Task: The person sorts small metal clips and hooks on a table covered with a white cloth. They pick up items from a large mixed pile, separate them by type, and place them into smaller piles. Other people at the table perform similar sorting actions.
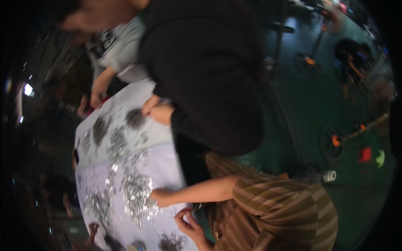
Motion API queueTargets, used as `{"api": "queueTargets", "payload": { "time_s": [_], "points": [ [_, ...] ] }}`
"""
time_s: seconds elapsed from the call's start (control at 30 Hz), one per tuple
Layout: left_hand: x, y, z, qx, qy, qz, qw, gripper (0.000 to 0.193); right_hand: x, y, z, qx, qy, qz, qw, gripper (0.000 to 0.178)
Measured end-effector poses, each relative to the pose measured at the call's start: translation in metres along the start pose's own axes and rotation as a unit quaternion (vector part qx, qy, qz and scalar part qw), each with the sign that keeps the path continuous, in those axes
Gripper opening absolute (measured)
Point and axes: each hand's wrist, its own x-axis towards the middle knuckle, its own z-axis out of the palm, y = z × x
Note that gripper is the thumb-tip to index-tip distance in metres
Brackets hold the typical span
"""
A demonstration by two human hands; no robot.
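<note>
My right hand [162, 197] reaches over the table to the edge of a heap of small shiny metal pieces [137, 194]. Its fingers look pressed together at the heap; what they hold is too blurred to make out. Nearer to me, at the table's edge, my left hand [189, 224] is turned partly up with curled fingers. Thumb and fingers come together there, and anything between them is too small to name. A darker heap of thin metal pieces [171, 241] lies close to my left hand.
More metal heaps [117, 142] spread over the white table cover [167, 154]. A person in black [205, 75] leans in close by, one hand [161, 112] at a dark heap. Another person in grey [130, 46] works at the far end. Wheeled stands [333, 142] stand on the green floor.
</note>
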Motion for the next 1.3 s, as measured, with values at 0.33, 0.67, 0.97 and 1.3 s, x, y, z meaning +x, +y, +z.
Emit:
{"api": "queueTargets", "payload": {
  "time_s": [0.33,0.67,0.97,1.3],
  "points": [
    [0.018,0.003,0.016,-0.045,-0.037,0.025,0.998,0.005,-0.052,0.033,-0.062,0.334,0.037,0.062,0.940,0.018],
    [0.028,-0.003,0.014,-0.065,-0.004,-0.019,0.998,0.004,-0.103,0.011,-0.115,0.385,0.034,0.086,0.919,0.012],
    [0.024,-0.009,0.018,0.009,0.035,-0.025,0.999,0.004,-0.129,-0.010,-0.108,0.320,0.040,0.062,0.945,0.012],
    [0.023,-0.007,0.019,0.116,0.064,0.000,0.991,0.009,-0.145,-0.031,-0.104,0.189,0.101,0.000,0.977,0.010]
  ]
}}
